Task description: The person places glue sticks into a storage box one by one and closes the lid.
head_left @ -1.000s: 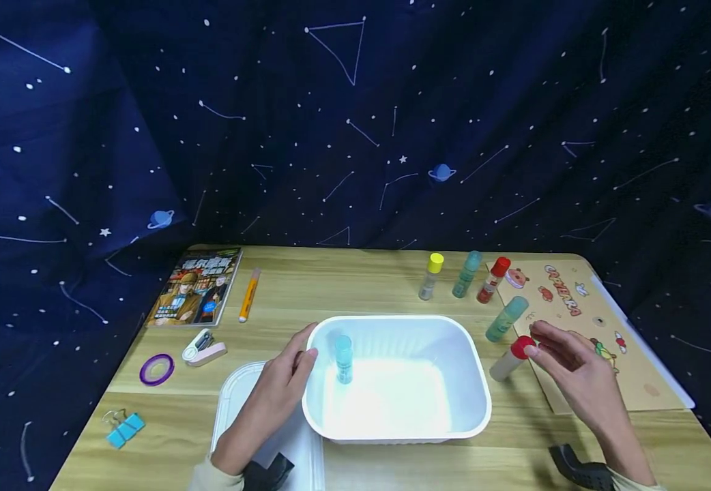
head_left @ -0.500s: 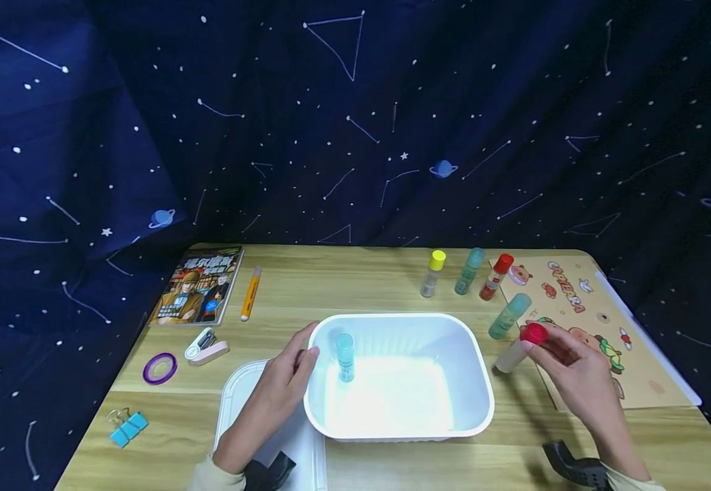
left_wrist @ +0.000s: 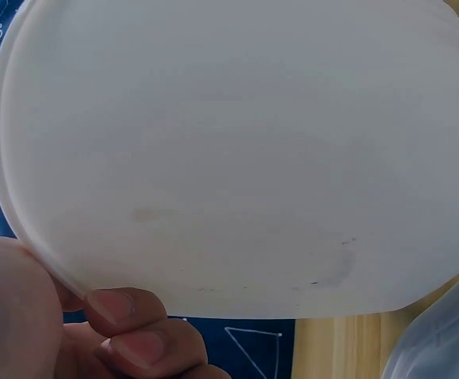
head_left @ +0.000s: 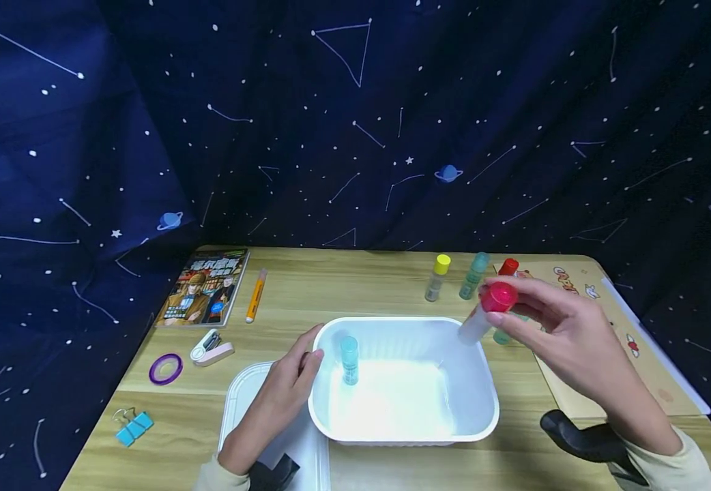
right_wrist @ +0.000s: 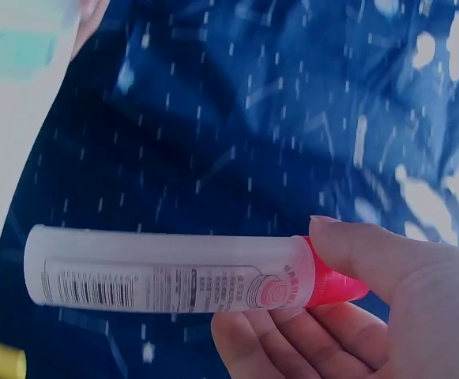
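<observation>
A white plastic basin [head_left: 413, 402] stands on the table, with a teal glue bottle [head_left: 350, 361] upright at its left inside. My left hand [head_left: 291, 378] grips the basin's left rim, thumb over the edge. Between thumb and fingers, my right hand [head_left: 567, 334] holds a clear glue bottle [right_wrist: 174, 272] by its red cap, tilted above the basin's right rim. A barcode label shows on it in the right wrist view. Behind stand a yellow-capped bottle [head_left: 434, 283], another teal bottle [head_left: 474, 278] and a red bottle [head_left: 509, 267]. A further teal bottle [head_left: 503, 336] is mostly hidden by the right hand.
A white lid [head_left: 306, 429] lies under the left forearm. To the left are a blue binder clip [head_left: 136, 429], a purple tape roll [head_left: 154, 375], a small stapler [head_left: 214, 351], an orange stick-shaped item [head_left: 256, 296] and a book [head_left: 202, 293]. A brown folder [head_left: 583, 392] lies right.
My right hand has lifted the red-capped glue bottle off the table and carried it up and left to the basin's right rim. The left hand keeps its grip on the basin.
</observation>
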A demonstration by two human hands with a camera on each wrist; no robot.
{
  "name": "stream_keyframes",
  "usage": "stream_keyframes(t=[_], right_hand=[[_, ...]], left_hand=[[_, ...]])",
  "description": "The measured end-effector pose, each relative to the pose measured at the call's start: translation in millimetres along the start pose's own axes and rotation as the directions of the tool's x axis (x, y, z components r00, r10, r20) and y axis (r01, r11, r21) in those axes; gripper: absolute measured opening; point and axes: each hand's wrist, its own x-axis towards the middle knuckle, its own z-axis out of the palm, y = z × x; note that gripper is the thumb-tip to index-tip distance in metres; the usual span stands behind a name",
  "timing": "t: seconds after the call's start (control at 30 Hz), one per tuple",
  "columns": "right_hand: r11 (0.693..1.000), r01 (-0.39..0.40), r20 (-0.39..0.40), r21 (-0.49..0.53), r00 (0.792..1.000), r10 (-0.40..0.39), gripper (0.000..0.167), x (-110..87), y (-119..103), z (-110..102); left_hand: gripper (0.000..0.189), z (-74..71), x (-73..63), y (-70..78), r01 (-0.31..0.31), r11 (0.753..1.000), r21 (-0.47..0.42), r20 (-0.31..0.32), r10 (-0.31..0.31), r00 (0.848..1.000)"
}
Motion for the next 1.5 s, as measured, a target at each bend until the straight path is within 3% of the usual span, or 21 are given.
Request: stream_keyframes(t=[0.13,0.27,0.43,0.6,0.8,0.93,1.1,1.3,1.5], right_hand=[[0.995,0.036,0.147,0.094,0.988,-0.049,0.037,13.9,-21.7,19.9],[0.984,0.02,0.303,0.175,0.95,-0.073,0.031,22.0,-30.8,45.1],[0.963,-0.07,0.501,0.259,0.863,-0.072,0.032,34.8,-29.2,81.4],[0.95,-0.117,0.625,0.289,0.775,-0.095,0.03,40.7,-21.8,114.2],[0.956,-0.133,0.722,0.263,0.684,-0.103,0.027,36.0,-15.4,139.2],[0.957,-0.15,0.765,0.25,0.636,-0.1,0.027,35.1,-15.1,145.5],[0.957,-0.165,0.803,0.238,0.588,-0.099,0.026,35.6,-15.8,147.7],[0.967,-0.134,0.825,0.218,0.555,-0.109,0.028,38.1,-11.0,150.8],[0.969,-0.12,0.854,0.218,0.504,-0.13,0.029,37.6,-4.6,156.7]], left_hand=[[0.046,-1.0,-0.2,0.5,0.0,1.0,-0.013,0.003,0.0,1.0],[0.046,-0.9,0.3,0.7,-0.015,1.0,-0.019,0.007,0.015,1.0],[0.046,-0.7,0.7,-0.4,-0.017,1.0,-0.005,0.004,0.017,1.0],[0.046,-0.3,0.5,-1.3,0.0,1.0,-0.004,0.008,0.0,1.0],[0.045,-0.5,1.9,-1.3,0.006,1.0,-0.013,0.012,-0.005,1.0],[0.045,-0.9,2.3,-0.5,0.0,1.0,-0.015,0.01,0.0,1.0],[0.044,-1.3,2.1,-0.5,-0.006,1.0,-0.022,0.0,0.006,1.0],[0.043,-1.0,1.9,-1.9,-0.017,1.0,-0.017,-0.019,0.017,1.0],[0.043,-0.9,2.3,-2.5,-0.024,1.0,-0.005,-0.024,0.024,0.999]])
